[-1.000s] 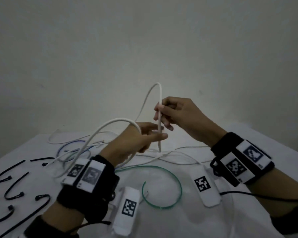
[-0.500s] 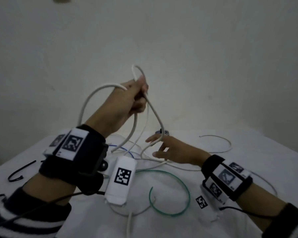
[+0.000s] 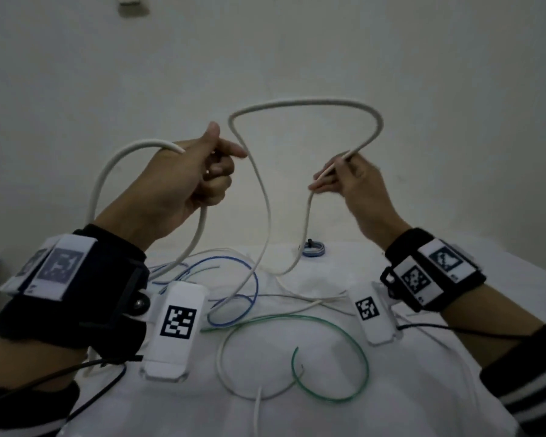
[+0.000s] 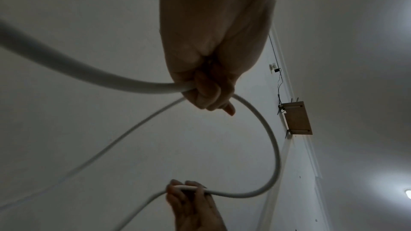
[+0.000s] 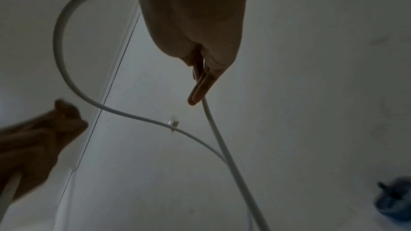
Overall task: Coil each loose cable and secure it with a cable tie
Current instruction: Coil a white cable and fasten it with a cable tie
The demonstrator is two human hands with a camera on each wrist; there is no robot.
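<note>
Above the surface [image 3: 454, 279], the left hand [image 3: 183, 181] grips loops of white cable [image 3: 303, 104] while the right hand [image 3: 353, 181] pinches it.

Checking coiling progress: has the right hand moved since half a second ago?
Yes. The right hand rose from the table and now pinches the white cable against the wall.

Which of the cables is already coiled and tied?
The small blue coil at the far side of the table, behind the hanging thick white cable. It is a tight bundle with a dark tie; the blue cable and green cable lie loose.
</note>
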